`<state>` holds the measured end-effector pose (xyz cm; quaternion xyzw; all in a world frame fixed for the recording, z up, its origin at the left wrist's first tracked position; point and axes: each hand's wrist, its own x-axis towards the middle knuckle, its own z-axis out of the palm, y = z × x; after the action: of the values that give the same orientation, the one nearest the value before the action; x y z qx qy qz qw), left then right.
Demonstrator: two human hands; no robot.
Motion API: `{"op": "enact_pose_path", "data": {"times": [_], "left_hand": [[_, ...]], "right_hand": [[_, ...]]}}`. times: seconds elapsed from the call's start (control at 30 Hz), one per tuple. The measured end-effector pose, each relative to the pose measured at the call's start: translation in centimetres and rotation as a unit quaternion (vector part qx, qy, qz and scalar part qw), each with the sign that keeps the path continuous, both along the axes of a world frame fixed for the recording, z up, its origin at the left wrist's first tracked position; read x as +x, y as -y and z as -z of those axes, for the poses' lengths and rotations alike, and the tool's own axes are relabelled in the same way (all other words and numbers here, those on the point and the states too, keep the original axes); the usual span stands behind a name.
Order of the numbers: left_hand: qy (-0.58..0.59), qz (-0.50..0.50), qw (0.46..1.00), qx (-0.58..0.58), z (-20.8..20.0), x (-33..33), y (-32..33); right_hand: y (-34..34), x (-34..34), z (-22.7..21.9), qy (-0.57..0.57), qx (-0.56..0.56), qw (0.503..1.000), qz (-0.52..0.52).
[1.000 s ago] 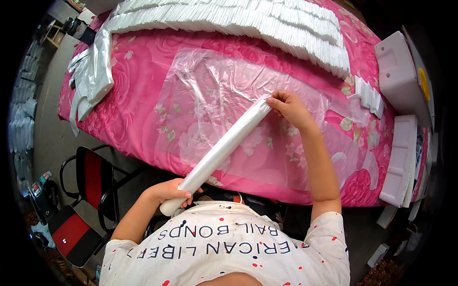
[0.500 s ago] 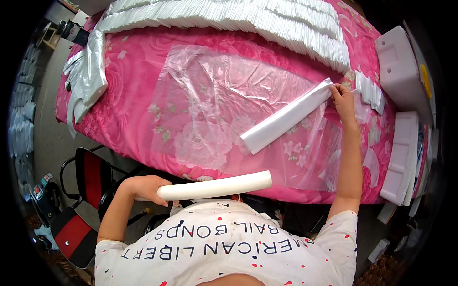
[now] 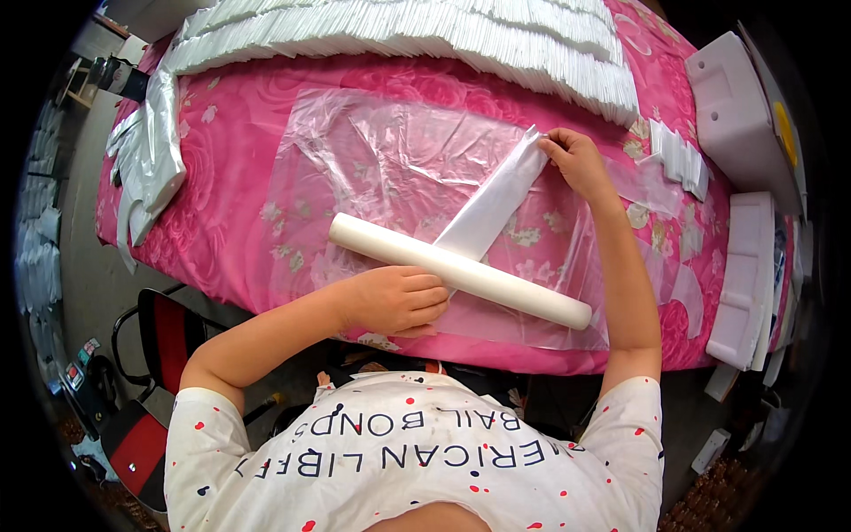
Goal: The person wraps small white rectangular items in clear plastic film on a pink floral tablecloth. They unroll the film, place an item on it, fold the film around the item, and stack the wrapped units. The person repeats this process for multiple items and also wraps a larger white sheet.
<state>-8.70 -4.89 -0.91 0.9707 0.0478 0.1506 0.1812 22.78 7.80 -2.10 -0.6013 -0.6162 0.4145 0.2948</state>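
A long white tube lies slantwise across a folded white plastic strip, covering part of its near end. My left hand is against the tube's near side, fingers curled; what they grip, if anything, is hidden beneath. At the strip's far tip, my right hand pinches the plastic between thumb and fingers, lifting that end into a crumpled point. Under both spreads a sheet of clear plastic film, wrinkled and shiny, on a pink flowered tablecloth.
Long rows of stacked white folded pieces line the table's far side. A bundle of white plastic bags hangs at the left, and a few small white packs sit right. White foam boxes stand beyond; a red-black chair is near left.
My left hand has brought the tube forward from near my body and turned it across the strip. My right hand has moved left with the strip's far end, which now stands more steeply.
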Motion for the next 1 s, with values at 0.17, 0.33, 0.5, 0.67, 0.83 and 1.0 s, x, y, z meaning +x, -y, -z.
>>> {"op": "enact_pose_path", "data": {"times": [0.17,0.33,0.5,0.67,0.83,1.0], "left_hand": [[-0.125,-0.010,0.988,-0.084,1.7,0.2,2.1],[-0.119,-0.075,0.987,-0.077,2.3,0.8,5.4],[-0.134,-0.127,0.981,-0.066,1.9,2.1,7.4],[-0.149,-0.144,0.977,-0.057,2.0,2.4,8.5],[-0.139,-0.104,0.980,-0.097,1.5,2.0,7.8],[-0.125,-0.064,0.986,-0.088,1.3,1.1,5.3]], "right_hand": [[-0.2,0.5,0.1,-0.047,-0.041,0.997,0.053],[4.8,-3.4,-3.5,-0.034,0.096,0.989,0.111],[16.5,-9.1,-5.0,0.176,0.177,0.956,-0.153],[18.5,-8.3,-2.9,0.232,0.177,0.949,-0.117],[13.2,0.0,-1.5,0.337,0.229,0.912,0.042],[13.3,1.5,-3.1,0.305,0.226,0.924,0.041]]}}
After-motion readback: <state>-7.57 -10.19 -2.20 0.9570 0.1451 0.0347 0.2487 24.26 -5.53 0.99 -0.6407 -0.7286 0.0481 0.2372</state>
